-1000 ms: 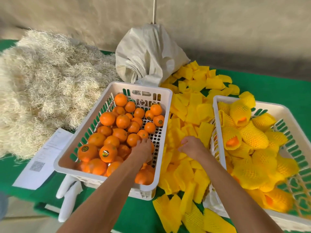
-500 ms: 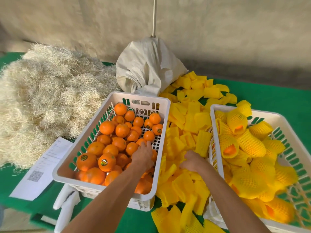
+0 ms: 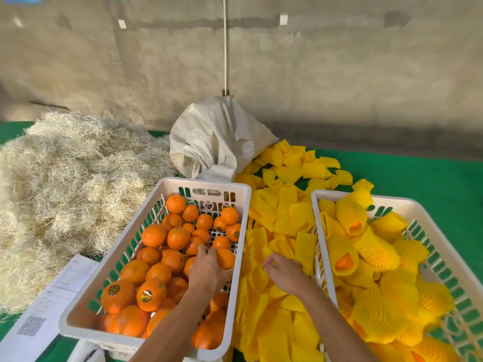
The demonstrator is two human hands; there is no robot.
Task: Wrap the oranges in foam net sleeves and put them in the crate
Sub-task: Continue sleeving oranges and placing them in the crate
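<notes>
The left hand reaches into the left crate of loose oranges, fingers curled around one orange near the crate's right wall. Just right of that crate, the right hand pinches a yellow foam sleeve from the pile on the green surface. Beyond the pile, the right crate holds wrapped oranges.

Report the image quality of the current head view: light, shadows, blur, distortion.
Head view: soft, even daylight with no hard shadows; small glare spots on the stickered oranges near the left crate; strong wide-angle bending at the edges, so the right crate splays outward; the hands, left hand and right hand, look slightly soft, as does the straw pile.
</notes>
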